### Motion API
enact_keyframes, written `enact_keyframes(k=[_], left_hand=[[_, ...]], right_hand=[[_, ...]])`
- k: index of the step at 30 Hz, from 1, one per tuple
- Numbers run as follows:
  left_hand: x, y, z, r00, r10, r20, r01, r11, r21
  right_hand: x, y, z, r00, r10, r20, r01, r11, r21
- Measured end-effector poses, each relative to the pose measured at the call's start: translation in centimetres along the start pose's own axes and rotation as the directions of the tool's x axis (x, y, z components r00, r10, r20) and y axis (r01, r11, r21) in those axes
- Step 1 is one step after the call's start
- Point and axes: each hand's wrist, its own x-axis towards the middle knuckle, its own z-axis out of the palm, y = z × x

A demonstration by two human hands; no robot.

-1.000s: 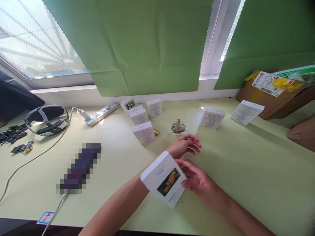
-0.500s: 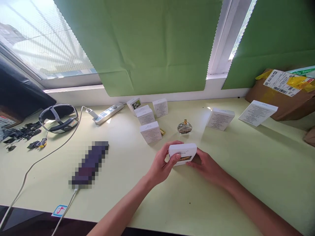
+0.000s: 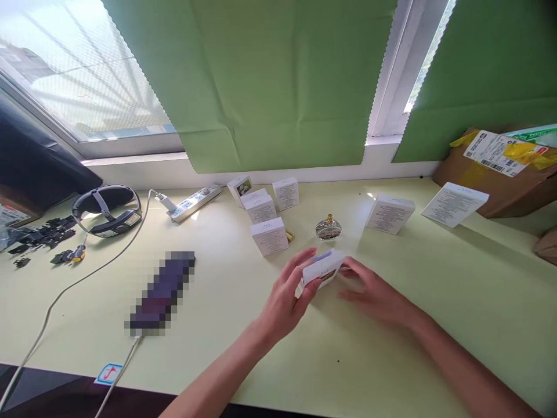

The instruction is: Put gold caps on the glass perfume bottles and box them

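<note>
My left hand (image 3: pixel 287 296) is closed on a small white printed carton (image 3: pixel 321 270), thumb on the near face and fingers behind. The carton is tilted, and a gap shows along its top behind the front edge. My right hand (image 3: pixel 376 290) is at the carton's right side, its fingertips at the upper right corner. Its thumb and fingers are apart and a little blurred. Beyond the hands a round glass perfume bottle (image 3: pixel 328 229) with a gold neck stands upright. A gold cap (image 3: pixel 289 235) lies partly hidden behind a white carton (image 3: pixel 269 237).
More white cartons (image 3: pixel 286 194) stand at the back, with a white carton (image 3: pixel 390 215) and another tilted carton (image 3: pixel 455 204) to the right. A power strip (image 3: pixel 194 204), headset (image 3: pixel 107 212), pixelated dark device (image 3: pixel 163 293) and cable (image 3: pixel 87 277) are left. A brown box (image 3: pixel 500 180) sits far right.
The carton has tilted in my left hand, and a gap now shows at its top. My right hand's thumb has come away from the carton's lower front. The view has shifted slightly.
</note>
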Motion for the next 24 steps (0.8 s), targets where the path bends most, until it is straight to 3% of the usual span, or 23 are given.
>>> enact_keyframes(k=[3, 5, 10, 15, 18, 20, 24], left_hand=[[-0.4, 1.9, 0.0, 0.993, -0.112, -0.032, 0.115, 0.987, 0.113], [-0.8, 3.2, 0.2, 0.985, -0.173, 0.027, 0.169, 0.98, 0.109], [-1.0, 4.5, 0.9, 0.982, -0.129, 0.137, 0.138, 0.989, -0.058], [0.4, 2.2, 0.2, 0.988, -0.119, 0.095, 0.124, 0.991, -0.048], [1.2, 0.5, -0.4, 0.976, -0.155, 0.151, 0.17, 0.981, -0.092], [1.5, -0.7, -0.3, 0.981, -0.123, 0.15, 0.142, 0.982, -0.126], [2.1, -2.7, 0.5, 0.999, 0.02, 0.044, -0.014, 0.992, -0.123]], right_hand=[[-1.1, -1.4, -1.2, 0.99, 0.078, -0.118, -0.077, 0.997, 0.011], [-2.0, -2.6, -0.9, 0.987, 0.032, -0.157, -0.028, 0.999, 0.028], [-3.0, -4.8, 1.7, 0.993, -0.061, -0.102, 0.063, 0.998, 0.013], [-1.1, -4.3, 0.3, 0.994, -0.099, -0.042, 0.106, 0.971, 0.216], [0.1, -3.3, -1.4, 0.993, -0.095, 0.064, 0.061, 0.913, 0.404], [0.7, -2.7, -2.2, 0.993, -0.085, 0.087, 0.036, 0.89, 0.454], [1.6, -1.7, -2.3, 0.995, -0.091, -0.027, 0.094, 0.893, 0.44]])
